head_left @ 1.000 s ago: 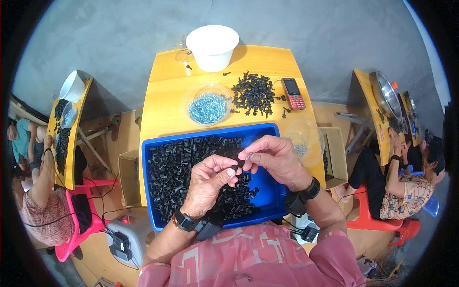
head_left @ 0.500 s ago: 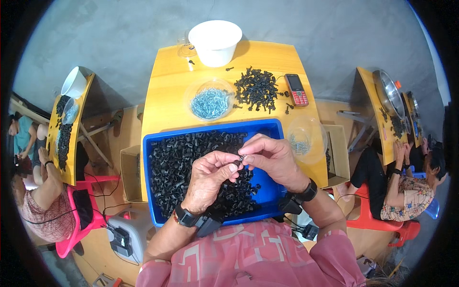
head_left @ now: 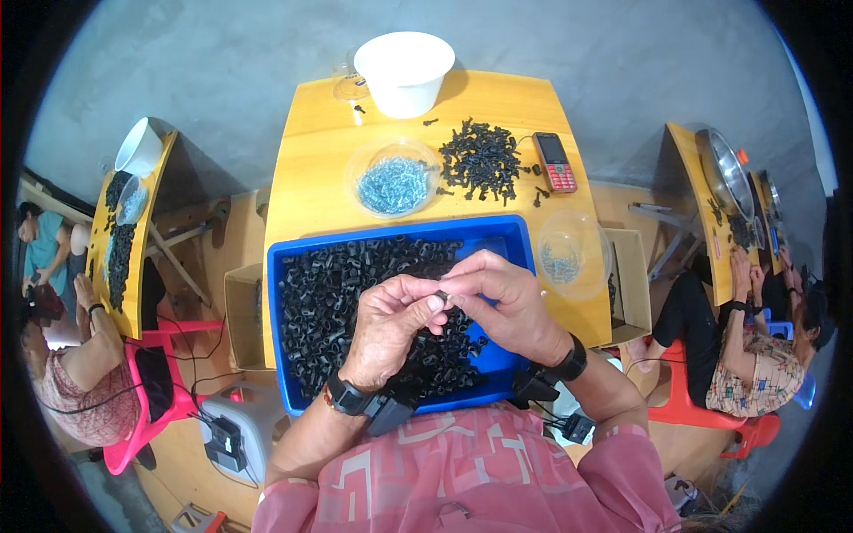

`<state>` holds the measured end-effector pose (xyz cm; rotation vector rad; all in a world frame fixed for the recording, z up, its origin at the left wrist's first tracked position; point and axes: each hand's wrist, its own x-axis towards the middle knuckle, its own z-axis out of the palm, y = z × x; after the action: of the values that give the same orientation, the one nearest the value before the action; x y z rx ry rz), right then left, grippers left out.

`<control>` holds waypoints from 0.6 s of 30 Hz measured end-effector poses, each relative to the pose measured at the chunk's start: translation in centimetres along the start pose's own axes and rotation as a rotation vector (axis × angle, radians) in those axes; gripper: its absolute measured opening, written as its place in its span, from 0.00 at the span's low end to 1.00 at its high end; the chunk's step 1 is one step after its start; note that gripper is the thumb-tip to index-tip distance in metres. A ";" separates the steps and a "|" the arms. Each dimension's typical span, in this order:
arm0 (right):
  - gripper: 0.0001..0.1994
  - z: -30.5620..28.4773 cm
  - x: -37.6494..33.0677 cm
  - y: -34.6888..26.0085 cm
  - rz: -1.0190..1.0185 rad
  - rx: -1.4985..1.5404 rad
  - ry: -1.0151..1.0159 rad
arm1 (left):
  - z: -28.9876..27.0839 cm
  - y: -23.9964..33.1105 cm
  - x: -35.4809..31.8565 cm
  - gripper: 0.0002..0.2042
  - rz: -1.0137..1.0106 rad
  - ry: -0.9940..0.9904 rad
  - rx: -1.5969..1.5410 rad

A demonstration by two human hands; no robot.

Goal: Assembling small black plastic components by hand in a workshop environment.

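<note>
My left hand (head_left: 388,333) and my right hand (head_left: 506,306) meet above a blue tray (head_left: 277,355). Their thumbs and forefingers pinch a small dark part (head_left: 442,296) between them; the fingers cover most of it, so its exact shape is hidden. Under my hands, the tray holds many loose black plastic clip-like pieces (head_left: 329,311), thinner toward its right side. Beyond it stands a clear round tub (head_left: 349,182) of small shiny metal pieces, too small to tell as springs or screws. To the tub's right lies a pile of small black plastic pegs (head_left: 482,160).
A white bowl (head_left: 404,75) stands at the table's far edge. Right of the pegs lies a red and black keypad phone (head_left: 555,163); nearer is a clear tub (head_left: 586,226) with few metal pieces. Cardboard boxes (head_left: 635,284) flank the table. People sit at side tables (head_left: 147,240).
Both hands still pinch together over the tray; the right fingers have closed further over the small part. The whole view has shifted slightly.
</note>
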<state>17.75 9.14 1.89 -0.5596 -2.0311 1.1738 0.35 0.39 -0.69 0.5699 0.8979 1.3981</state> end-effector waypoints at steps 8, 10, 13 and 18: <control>0.14 -0.4 -0.2 -0.9 -0.144 -0.219 -0.142 | 0.0 -0.1 -0.3 0.07 -0.073 0.010 -0.104; 0.15 -0.9 0.2 -0.8 -0.118 -0.157 -0.149 | 0.1 -0.1 0.1 0.08 -0.015 -0.014 -0.122; 0.17 -1.7 0.5 -0.8 0.031 0.043 -0.138 | 0.4 0.6 0.0 0.08 0.022 0.011 -0.059; 0.09 -3.2 0.2 1.4 0.295 -0.183 -0.142 | 0.2 0.9 0.2 0.06 0.042 0.044 -0.085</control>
<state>20.06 11.77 1.86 -0.9151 -2.2477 1.2318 0.02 0.77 0.09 0.4971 0.8614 1.4847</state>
